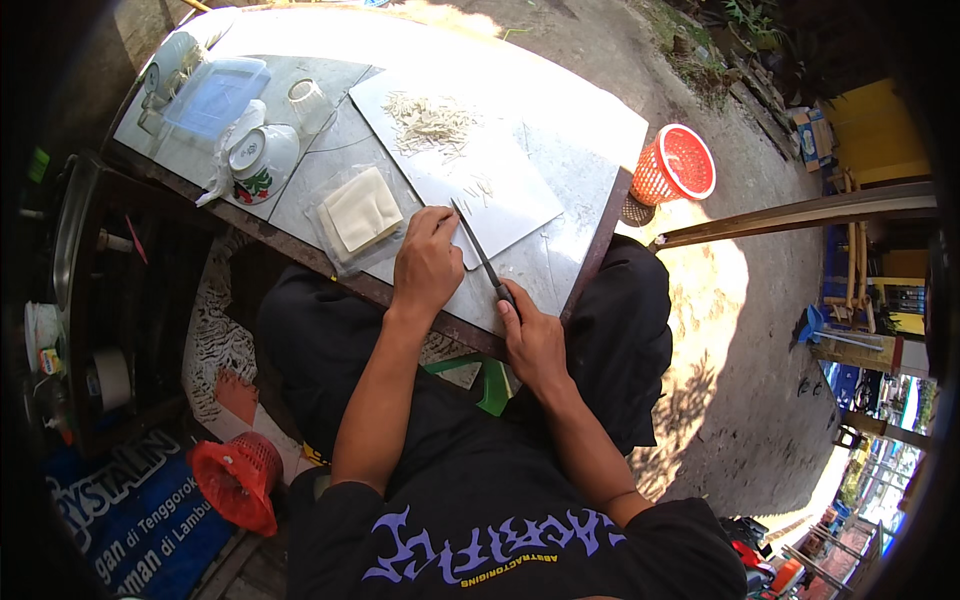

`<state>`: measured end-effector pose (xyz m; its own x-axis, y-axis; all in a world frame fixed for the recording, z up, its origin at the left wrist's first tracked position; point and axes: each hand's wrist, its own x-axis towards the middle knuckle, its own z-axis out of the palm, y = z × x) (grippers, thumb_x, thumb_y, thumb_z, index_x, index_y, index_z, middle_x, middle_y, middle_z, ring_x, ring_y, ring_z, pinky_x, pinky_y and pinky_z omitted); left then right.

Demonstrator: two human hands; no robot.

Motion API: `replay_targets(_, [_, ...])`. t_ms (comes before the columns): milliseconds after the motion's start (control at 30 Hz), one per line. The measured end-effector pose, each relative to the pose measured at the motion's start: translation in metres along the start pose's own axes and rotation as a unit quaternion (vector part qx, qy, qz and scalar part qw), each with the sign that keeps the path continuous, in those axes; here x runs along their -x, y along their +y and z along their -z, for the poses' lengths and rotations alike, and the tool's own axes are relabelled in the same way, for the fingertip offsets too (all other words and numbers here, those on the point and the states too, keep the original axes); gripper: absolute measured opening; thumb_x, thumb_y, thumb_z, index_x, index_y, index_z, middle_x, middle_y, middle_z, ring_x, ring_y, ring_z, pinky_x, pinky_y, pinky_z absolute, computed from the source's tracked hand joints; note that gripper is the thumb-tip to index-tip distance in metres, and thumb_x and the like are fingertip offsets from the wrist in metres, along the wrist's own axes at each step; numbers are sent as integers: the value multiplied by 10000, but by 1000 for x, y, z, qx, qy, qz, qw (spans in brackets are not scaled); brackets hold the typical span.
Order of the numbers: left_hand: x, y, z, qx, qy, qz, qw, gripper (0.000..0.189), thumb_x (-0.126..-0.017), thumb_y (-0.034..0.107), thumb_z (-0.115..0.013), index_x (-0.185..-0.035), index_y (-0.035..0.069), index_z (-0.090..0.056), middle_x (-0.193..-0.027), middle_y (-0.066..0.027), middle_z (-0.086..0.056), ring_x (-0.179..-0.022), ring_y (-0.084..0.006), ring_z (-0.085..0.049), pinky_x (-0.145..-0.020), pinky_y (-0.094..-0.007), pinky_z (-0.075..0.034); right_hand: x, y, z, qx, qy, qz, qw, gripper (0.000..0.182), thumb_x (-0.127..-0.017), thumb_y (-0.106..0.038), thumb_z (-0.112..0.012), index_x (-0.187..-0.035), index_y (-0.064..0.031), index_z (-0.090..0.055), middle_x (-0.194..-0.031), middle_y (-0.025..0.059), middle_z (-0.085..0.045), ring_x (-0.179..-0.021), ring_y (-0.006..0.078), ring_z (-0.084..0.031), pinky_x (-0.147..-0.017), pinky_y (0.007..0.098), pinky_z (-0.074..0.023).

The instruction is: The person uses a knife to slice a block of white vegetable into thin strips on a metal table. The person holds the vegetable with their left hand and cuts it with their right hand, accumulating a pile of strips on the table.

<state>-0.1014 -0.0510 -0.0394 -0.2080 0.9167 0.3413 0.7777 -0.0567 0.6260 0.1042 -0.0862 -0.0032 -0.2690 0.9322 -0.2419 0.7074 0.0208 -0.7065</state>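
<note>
My right hand (534, 337) grips the dark handle of a kitchen knife (480, 249), its blade slanting away to the left over a white cutting board (521, 217). Beside the blade, my left hand (430, 259) rests with curled fingers at the board's near left edge; whatever lies under the fingertips is hidden. A few thin pale strips (480, 189) lie just beyond the knife tip. Farther up the board is a loose heap of similar cut strips (431, 124). Left of my left hand, a stack of square, pale dough-like sheets (361, 210) sits on clear plastic wrapping.
The grey tiled table (296, 199) also carries an upturned bowl (266, 161), a drinking glass (306, 97) and a clear plastic container (217, 94). An orange plastic basket (673, 165) stands past the right edge. A red-lined basket (236, 480) is at lower left.
</note>
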Motion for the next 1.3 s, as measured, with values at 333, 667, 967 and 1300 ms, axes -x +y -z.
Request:
replay_targets(333, [-2,-4,-1,4,11,-10,1000,410,-802,-85,-608,-1183,-88,-759,-1241,-191,-725,-1244,-383,-659,-1099,-456,-534,4,-3,2,10,-5,-16,1000,355,-1120,-369,-584,-1439,-235,-663,-767,246,-710,-781,514,-717,-718,596,-549])
replay_targets(667, [-2,2,1,0,-12,22,1000,422,-800,-74,-600,-1188,-98,-765,-1243,-201,-736,-1267,-378,-656,-1123,-454,-523,0,-6,-4,28,1,-8,1000,378,-1117,-389,-584,-1457,-236,-650,-815,281,-730,-803,538,-718,-733,620,-552])
replay_targets(967, [1,-4,-1,-3,-5,-8,1000,436,-801,-77,-591,-1199,-96,-767,-1298,-219,-745,-1309,-391,-655,-1165,-454,-511,-9,2,-5,23,23,13,999,387,-1124,-373,-580,-1465,-204,-650,-812,270,-728,-805,535,-713,-741,605,-553])
replay_targets(1300, [-1,-7,-1,17,0,-1,1000,433,-805,-86,-568,-1189,-107,-768,-1274,-235,-751,-1306,-396,-662,-1165,-453,-517,1,-1,1,-13,8,3,1000,377,-1126,-359,-594,-1463,-207,-663,-771,264,-694,-770,517,-700,-705,575,-523])
